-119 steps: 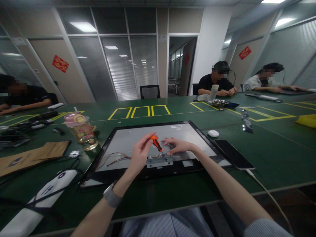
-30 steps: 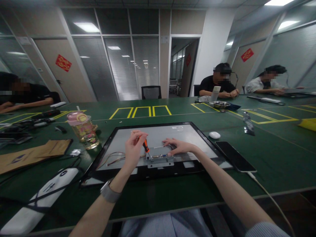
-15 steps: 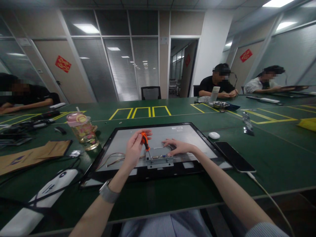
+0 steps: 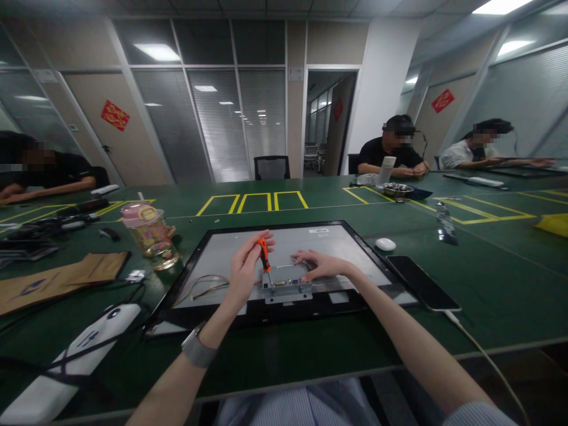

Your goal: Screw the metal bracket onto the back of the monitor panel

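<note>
A display panel (image 4: 226, 245) with a black frame lies on the green table, its grey back facing up. On its near side sits a metal bracket (image 4: 288, 292) with a row of ports. My left hand (image 4: 245, 263) holds an orange and black screwdriver (image 4: 265, 255), tilted slightly, with its tip at the left end of the bracket. My right hand (image 4: 320, 264) rests over the right part of the bracket, its fingers spread and the thumb near the ports. Thin cables (image 4: 208, 286) lie on the panel left of the bracket.
Right of the panel are a phone (image 4: 423, 283) on a cable and a white case (image 4: 385, 244). On the left stand a pink-lidded cup (image 4: 153, 236), brown paper (image 4: 84, 275) and a white power strip (image 4: 95, 337). Several people sit around the table.
My left hand has shifted slightly to the right and its grip has turned around the screwdriver handle. The screwdriver's tip stays at the bracket. My right hand has not visibly moved.
</note>
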Action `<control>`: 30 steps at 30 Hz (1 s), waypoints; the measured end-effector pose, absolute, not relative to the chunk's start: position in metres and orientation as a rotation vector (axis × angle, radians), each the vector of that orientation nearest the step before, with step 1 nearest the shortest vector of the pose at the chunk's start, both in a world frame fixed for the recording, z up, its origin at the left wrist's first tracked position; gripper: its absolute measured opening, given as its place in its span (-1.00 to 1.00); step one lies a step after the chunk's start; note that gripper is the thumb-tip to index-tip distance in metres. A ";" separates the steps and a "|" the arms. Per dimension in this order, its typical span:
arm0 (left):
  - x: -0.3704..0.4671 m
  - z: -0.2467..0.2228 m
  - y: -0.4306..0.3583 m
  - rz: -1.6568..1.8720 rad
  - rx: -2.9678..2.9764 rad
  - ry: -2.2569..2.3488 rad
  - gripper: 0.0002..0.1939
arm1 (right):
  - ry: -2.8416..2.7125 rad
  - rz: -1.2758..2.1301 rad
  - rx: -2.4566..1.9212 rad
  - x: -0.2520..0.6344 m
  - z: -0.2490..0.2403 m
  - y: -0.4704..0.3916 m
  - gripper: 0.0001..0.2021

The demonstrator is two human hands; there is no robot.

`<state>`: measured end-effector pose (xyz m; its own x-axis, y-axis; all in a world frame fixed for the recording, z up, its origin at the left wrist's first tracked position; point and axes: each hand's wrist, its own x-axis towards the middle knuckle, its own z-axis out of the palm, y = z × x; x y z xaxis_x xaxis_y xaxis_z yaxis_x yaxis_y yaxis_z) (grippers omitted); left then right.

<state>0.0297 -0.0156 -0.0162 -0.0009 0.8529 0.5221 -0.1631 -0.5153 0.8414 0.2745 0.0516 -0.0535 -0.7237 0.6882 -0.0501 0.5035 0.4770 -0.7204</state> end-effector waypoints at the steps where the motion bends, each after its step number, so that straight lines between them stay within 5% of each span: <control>1: 0.030 -0.016 -0.016 1.620 1.506 0.766 -0.66 | -2.481 1.087 -1.020 0.275 -0.054 0.052 -0.41; 9: 0.027 -0.011 -0.016 1.829 1.702 0.976 -0.91 | -2.482 1.058 -1.011 0.273 -0.054 0.051 -0.36; 17: 0.030 -0.018 -0.022 1.769 1.534 0.839 -0.67 | -2.469 1.082 -1.024 0.274 -0.054 0.052 -0.38; 24: 0.032 -0.013 -0.021 1.937 1.763 1.006 -0.93 | -2.466 1.096 -1.026 0.274 -0.053 0.051 -0.39; 30: 0.031 -0.012 -0.023 1.994 1.730 1.069 -0.85 | -2.463 1.092 -1.028 0.273 -0.051 0.049 -0.38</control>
